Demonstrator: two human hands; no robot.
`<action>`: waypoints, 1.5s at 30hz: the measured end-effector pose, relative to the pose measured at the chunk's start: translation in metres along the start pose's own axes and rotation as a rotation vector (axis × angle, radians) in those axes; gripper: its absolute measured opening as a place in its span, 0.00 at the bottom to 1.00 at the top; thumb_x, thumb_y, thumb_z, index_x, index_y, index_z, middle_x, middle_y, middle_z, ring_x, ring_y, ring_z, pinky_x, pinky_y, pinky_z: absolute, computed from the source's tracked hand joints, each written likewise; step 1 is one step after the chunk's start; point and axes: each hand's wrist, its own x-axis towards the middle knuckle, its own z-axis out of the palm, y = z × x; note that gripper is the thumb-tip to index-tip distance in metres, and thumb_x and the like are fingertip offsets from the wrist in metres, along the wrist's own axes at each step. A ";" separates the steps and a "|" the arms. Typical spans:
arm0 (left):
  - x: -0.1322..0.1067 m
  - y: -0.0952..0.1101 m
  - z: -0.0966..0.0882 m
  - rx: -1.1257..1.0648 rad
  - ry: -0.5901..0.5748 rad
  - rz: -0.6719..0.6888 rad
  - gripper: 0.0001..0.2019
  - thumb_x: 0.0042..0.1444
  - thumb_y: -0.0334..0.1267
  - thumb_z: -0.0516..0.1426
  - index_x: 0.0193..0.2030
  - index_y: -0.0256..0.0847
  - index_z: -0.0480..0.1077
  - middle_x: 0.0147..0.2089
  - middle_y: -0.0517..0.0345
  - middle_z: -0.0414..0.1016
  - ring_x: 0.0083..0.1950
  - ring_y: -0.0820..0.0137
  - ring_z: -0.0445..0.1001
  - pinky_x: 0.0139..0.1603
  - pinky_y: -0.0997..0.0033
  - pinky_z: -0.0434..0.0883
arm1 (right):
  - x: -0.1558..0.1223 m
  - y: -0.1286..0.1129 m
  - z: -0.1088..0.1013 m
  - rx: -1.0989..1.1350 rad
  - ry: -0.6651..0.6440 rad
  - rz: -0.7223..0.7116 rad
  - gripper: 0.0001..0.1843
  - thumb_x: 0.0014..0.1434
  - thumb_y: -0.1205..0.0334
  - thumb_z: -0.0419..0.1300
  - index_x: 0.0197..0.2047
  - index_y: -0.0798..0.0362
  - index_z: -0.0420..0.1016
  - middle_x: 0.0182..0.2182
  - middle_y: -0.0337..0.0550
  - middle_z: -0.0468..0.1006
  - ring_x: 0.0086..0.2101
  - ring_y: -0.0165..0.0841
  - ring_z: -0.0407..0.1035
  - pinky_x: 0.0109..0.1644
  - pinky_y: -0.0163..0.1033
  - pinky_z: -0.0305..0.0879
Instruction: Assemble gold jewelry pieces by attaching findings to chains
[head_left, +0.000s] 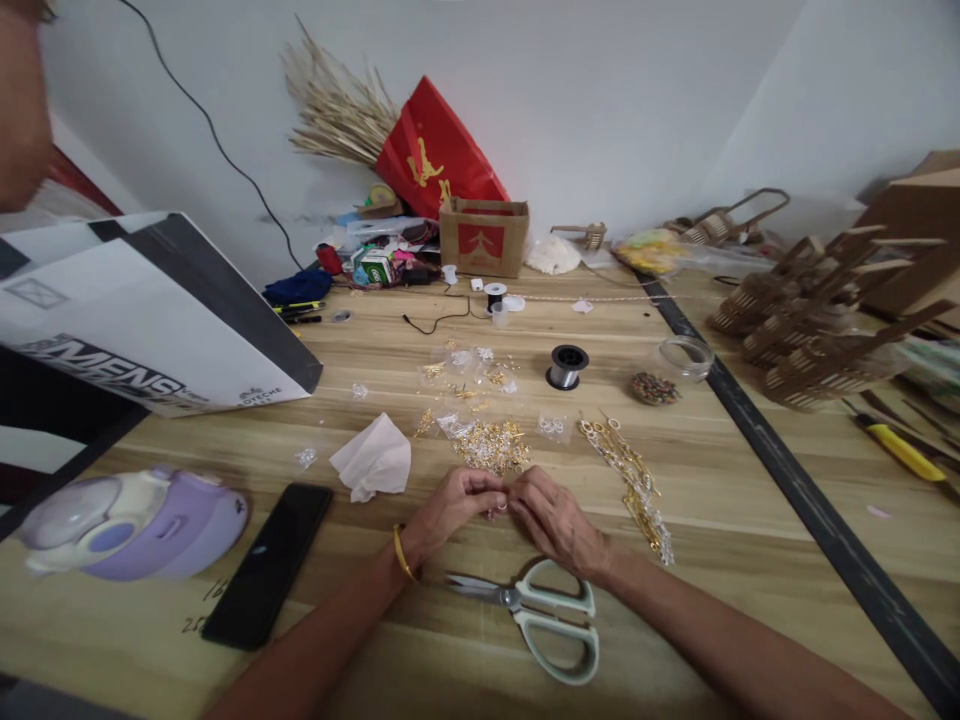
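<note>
My left hand [466, 507], with a gold bangle [404, 553] at the wrist, pinches a small ring-like piece [500, 507] of jewellery. Close against it, my right hand [553, 515] has its fingers curled together at the same spot; what they grip is hidden. Just beyond the fingertips lies a heap of gold and silver beads [491, 445]. Scissors with pale handles [559, 620] rest on the table below my hands, blades pointing left. Right of my hand, gold and silver chains [634, 490] are laid out. A small bag of rings [553, 427] sits behind.
A spool of wire [567, 367] and a jar of beads [660, 385] stand farther back. Left are a tissue [373, 458], a black phone [268, 565], a purple bottle [142, 523] and a white bag [157, 320]. Small baskets [810, 320] stand right, near a yellow-handled tool [904, 450].
</note>
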 end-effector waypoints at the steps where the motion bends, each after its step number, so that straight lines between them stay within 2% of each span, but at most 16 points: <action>1: 0.000 0.000 0.000 0.004 -0.020 -0.001 0.14 0.41 0.44 0.64 0.27 0.33 0.73 0.22 0.60 0.71 0.25 0.76 0.65 0.30 0.75 0.63 | 0.000 0.000 -0.001 0.003 0.003 -0.009 0.08 0.65 0.70 0.46 0.42 0.54 0.64 0.35 0.48 0.67 0.36 0.36 0.62 0.39 0.42 0.67; 4: 0.000 0.000 -0.002 0.027 -0.054 0.017 0.13 0.44 0.43 0.63 0.24 0.33 0.72 0.22 0.60 0.70 0.25 0.76 0.65 0.30 0.75 0.62 | 0.001 -0.001 -0.002 0.020 0.008 -0.024 0.09 0.64 0.71 0.46 0.45 0.54 0.63 0.39 0.50 0.66 0.41 0.38 0.62 0.44 0.45 0.67; 8: 0.001 -0.004 -0.005 0.043 -0.086 0.021 0.11 0.47 0.40 0.62 0.25 0.33 0.72 0.23 0.60 0.69 0.26 0.76 0.65 0.31 0.75 0.63 | 0.000 -0.001 -0.003 0.054 0.010 -0.012 0.10 0.63 0.72 0.47 0.47 0.54 0.62 0.42 0.51 0.65 0.45 0.38 0.62 0.49 0.46 0.66; 21: 0.002 -0.009 -0.008 0.011 -0.102 0.043 0.07 0.47 0.37 0.61 0.29 0.34 0.73 0.25 0.61 0.69 0.28 0.76 0.65 0.33 0.75 0.63 | 0.001 -0.001 -0.004 0.083 0.042 0.015 0.10 0.64 0.71 0.47 0.47 0.53 0.63 0.46 0.52 0.64 0.50 0.39 0.61 0.52 0.48 0.65; 28: 0.001 -0.005 -0.005 0.025 0.016 0.062 0.07 0.46 0.37 0.62 0.29 0.34 0.73 0.24 0.61 0.69 0.27 0.75 0.65 0.32 0.75 0.64 | 0.002 -0.001 -0.004 0.077 0.068 0.035 0.10 0.64 0.70 0.47 0.46 0.53 0.64 0.45 0.52 0.66 0.51 0.39 0.61 0.52 0.49 0.65; 36: 0.000 -0.004 0.003 0.162 0.184 0.114 0.06 0.45 0.35 0.61 0.28 0.33 0.73 0.26 0.58 0.73 0.29 0.74 0.67 0.32 0.75 0.64 | 0.001 0.003 -0.001 0.090 0.075 0.061 0.08 0.64 0.69 0.47 0.45 0.52 0.64 0.40 0.49 0.67 0.44 0.37 0.63 0.47 0.47 0.66; 40: 0.000 -0.008 0.006 0.298 0.203 0.164 0.05 0.48 0.34 0.59 0.28 0.34 0.73 0.26 0.57 0.74 0.29 0.72 0.69 0.33 0.74 0.65 | 0.001 0.004 -0.001 0.085 0.077 0.061 0.08 0.64 0.70 0.48 0.44 0.52 0.64 0.38 0.48 0.68 0.42 0.37 0.63 0.46 0.46 0.66; 45: -0.001 -0.007 0.009 0.363 0.193 0.185 0.04 0.48 0.34 0.59 0.27 0.35 0.73 0.27 0.55 0.75 0.30 0.71 0.70 0.33 0.74 0.66 | 0.002 0.004 0.000 0.078 0.076 0.069 0.06 0.64 0.69 0.48 0.41 0.53 0.64 0.34 0.46 0.68 0.37 0.36 0.62 0.41 0.43 0.64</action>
